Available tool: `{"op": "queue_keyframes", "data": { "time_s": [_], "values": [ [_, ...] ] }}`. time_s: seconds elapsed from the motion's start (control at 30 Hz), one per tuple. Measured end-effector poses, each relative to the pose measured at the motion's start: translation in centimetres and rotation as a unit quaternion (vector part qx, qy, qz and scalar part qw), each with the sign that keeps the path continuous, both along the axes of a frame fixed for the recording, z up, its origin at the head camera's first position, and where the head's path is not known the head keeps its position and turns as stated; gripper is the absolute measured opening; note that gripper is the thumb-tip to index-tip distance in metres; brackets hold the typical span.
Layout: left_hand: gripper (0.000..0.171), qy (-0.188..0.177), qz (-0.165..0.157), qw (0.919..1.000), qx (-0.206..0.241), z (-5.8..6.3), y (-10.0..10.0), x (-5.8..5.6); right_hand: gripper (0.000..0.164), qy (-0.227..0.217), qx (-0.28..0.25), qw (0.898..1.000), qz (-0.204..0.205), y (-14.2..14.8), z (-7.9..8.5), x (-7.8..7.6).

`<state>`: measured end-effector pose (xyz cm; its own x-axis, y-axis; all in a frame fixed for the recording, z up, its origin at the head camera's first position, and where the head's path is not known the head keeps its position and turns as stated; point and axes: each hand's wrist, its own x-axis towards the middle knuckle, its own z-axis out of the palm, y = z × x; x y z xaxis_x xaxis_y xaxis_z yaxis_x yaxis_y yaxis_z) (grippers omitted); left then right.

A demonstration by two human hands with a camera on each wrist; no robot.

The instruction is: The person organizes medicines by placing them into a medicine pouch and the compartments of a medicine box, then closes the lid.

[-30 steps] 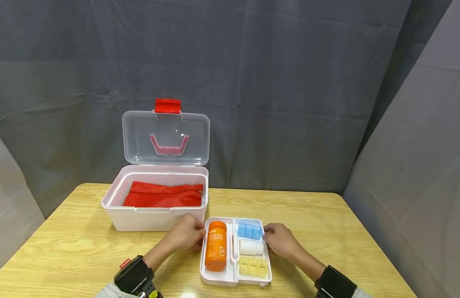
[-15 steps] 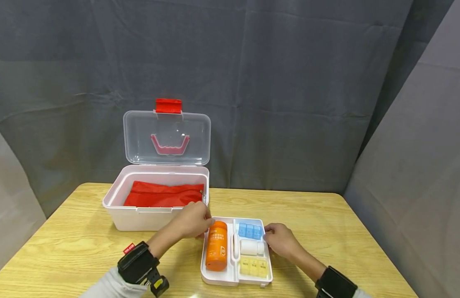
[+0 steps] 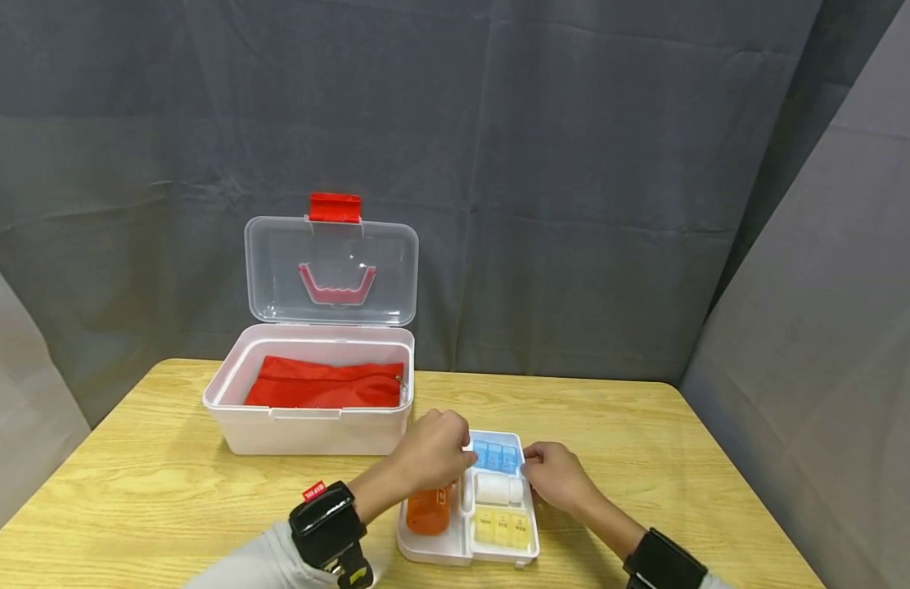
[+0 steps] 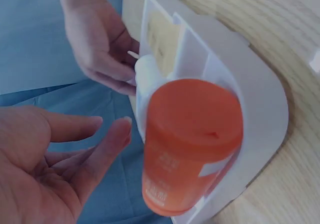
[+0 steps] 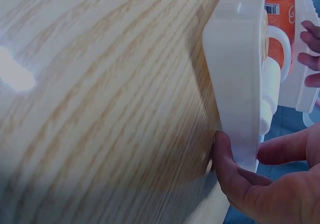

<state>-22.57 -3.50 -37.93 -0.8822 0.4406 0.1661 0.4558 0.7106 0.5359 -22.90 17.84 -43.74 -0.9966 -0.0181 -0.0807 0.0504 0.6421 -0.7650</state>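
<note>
A white divided tray (image 3: 434,551) rests on the table, its right rim pinched between thumb and fingers of my right hand (image 3: 558,476). Over the tray's left compartment hovers my left hand (image 3: 434,450), partly hiding an orange bottle (image 3: 428,517) that lies on its side there. In the left wrist view, that hand's thumb and fingers stand apart with nothing between them, beside the bottle. The right compartment contains a blue pill organizer (image 3: 495,456), a small white bottle (image 3: 498,489) and a yellow pill organizer (image 3: 502,528). A white handle (image 5: 286,49) runs along the tray's divider.
Behind the tray to the left stands a white plastic box (image 3: 308,433), its clear lid (image 3: 331,254) raised. Inside lies a red zippered pouch (image 3: 322,383). The wooden table (image 3: 610,417) ends at a grey curtain (image 3: 558,204).
My left hand has left the tray's left edge, rising and moving right over the orange bottle. The right hand keeps its grip on the right rim, and the tray stays put.
</note>
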Motion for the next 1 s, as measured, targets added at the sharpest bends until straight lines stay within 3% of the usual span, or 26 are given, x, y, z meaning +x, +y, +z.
{"op": "queue_keyframes", "data": {
  "time_s": [0.27,0.53,0.8,1.0],
  "values": [
    [0.025,0.001,0.014,0.9995,-0.028,-1.0,0.8,0.0,0.034,0.003,0.011,1.000,0.003,0.0,0.1,-0.1],
    [0.022,-0.010,0.019,0.9990,-0.040,-1.7,1.2,-0.1,0.035,0.006,0.010,1.000,0.007,-0.1,0.2,-0.1],
    [0.027,-0.005,0.026,0.9965,-0.079,-1.9,1.9,0.3,0.036,0.005,0.021,1.000,0.004,-0.2,0.1,0.0],
    [0.021,-0.009,0.025,0.9971,-0.071,-2.2,2.2,0.4,0.036,0.005,0.020,1.000,0.002,-0.2,0.2,0.2]
  ]
}}
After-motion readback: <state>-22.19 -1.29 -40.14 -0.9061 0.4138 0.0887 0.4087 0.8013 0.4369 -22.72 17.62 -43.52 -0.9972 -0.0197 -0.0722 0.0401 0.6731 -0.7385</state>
